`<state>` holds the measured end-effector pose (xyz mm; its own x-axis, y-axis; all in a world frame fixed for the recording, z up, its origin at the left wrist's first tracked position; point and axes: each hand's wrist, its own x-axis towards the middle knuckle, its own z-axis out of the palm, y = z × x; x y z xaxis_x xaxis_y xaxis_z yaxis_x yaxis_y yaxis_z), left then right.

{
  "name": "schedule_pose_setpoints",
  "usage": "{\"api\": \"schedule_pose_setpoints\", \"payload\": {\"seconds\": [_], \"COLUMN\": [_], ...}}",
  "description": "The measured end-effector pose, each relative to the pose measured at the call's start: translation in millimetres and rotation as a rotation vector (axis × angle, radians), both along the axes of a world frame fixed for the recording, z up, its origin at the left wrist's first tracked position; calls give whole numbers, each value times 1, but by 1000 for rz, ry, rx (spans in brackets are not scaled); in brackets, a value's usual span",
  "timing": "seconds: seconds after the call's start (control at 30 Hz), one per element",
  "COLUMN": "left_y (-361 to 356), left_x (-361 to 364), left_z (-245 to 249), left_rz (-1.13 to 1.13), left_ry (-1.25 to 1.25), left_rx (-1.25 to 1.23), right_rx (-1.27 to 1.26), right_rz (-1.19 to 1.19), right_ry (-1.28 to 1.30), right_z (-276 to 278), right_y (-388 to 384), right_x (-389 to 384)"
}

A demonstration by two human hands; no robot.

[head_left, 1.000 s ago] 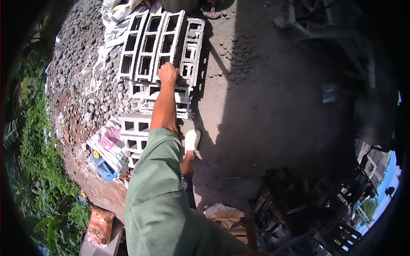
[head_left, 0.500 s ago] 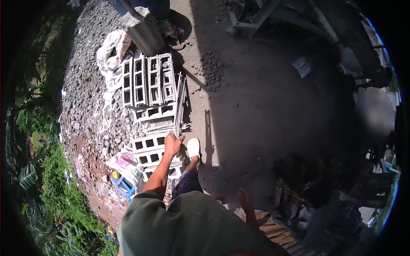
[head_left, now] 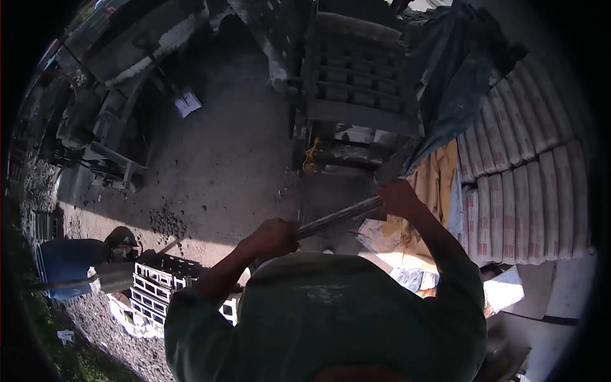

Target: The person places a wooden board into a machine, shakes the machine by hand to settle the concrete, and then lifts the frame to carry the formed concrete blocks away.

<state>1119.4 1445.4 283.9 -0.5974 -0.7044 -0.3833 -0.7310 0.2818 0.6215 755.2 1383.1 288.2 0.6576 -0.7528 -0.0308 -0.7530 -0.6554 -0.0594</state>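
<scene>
My left hand [head_left: 272, 239] and my right hand [head_left: 398, 198] are both closed on the ends of a thin, worn board [head_left: 340, 216], seen nearly edge-on. It is held across the front of my body, its right end higher in the view than its left. Just beyond it stands a dark metal block-making machine [head_left: 359, 121], with a grid of cells on top and a yellow part [head_left: 311, 156] low on its left. Brown paper sheeting [head_left: 428, 184] lies beside my right hand.
Stacked cement bags [head_left: 515, 204] fill the right side. Hollow concrete blocks [head_left: 151, 293] stand at lower left beside a blue drum [head_left: 70, 261]. Farther off, a shovel [head_left: 188, 104] rests on the dirt floor [head_left: 229, 153]. Dark tarp [head_left: 455, 95] hangs right of the machine.
I have turned right, from the sunlit blocks toward the shaded machine. The board in my left hand has come along, and my right hand, free before, now grips its other end.
</scene>
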Motion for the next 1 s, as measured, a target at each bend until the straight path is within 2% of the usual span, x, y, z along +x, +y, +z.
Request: {"api": "schedule_pose_setpoints", "payload": {"seconds": [0.07, 0.1, 0.17, 0.3, 0.4, 0.47, 0.53, 0.57, 0.6, 0.67, 0.7, 0.77, 0.83, 0.9, 0.93, 1.0], "left_y": [-56, -84, -135, -231, -302, -349, -406, -415, -437, -479, -500, -548, -591, -627, -640, -669], "left_x": [-41, -60, -95, -142, -159, -173, -183, -182, -184, -185, -184, -186, -188, -188, -189, -191], "left_z": [29, 39, 57, 59, 31, 11, -25, -39, -34, -28, -24, 3, 11, -3, -18, -53], "left_rz": [-105, -119, -129, -84, -64, -62, -37, -26, -80, -53, -37, 66, 126, 167, 172, 168], "left_ry": [-81, -112, -40, -65, -141, -239, -291, -358, -392, -300, -213, -202, -178, -142, -144, -238], "left_rx": [-147, -218, -369, -485, -512, -445, -399, -320, -150, -77, -27, 58, 99, -308, -305, -655], "right_rx": [235, 239, 163, 132, 112, 139, 297, 338, 452, 579, 566, 492, 440, 287, 291, 66], "right_rz": [-239, -262, -303, -464, -465, -494, -375, -362, -328, -280, -317, -367, -368, -394, -389, -346], "right_ry": [134, 130, -48, -112, -57, -4, 135, 136, 117, 98, 35, -74, -114, -230, -230, -172], "right_z": [45, 52, 58, 56, 30, -7, -61, -68, -69, -58, -39, -3, 5, 0, -12, -48], "right_y": [-8, -17, -42, -114, -191, -238, -292, -306, -331, -385, -407, -453, -499, -538, -554, -586], "right_x": [-38, -58, -91, -130, -144, -157, -171, -174, -179, -187, -189, -189, -193, -198, -200, -200]}}
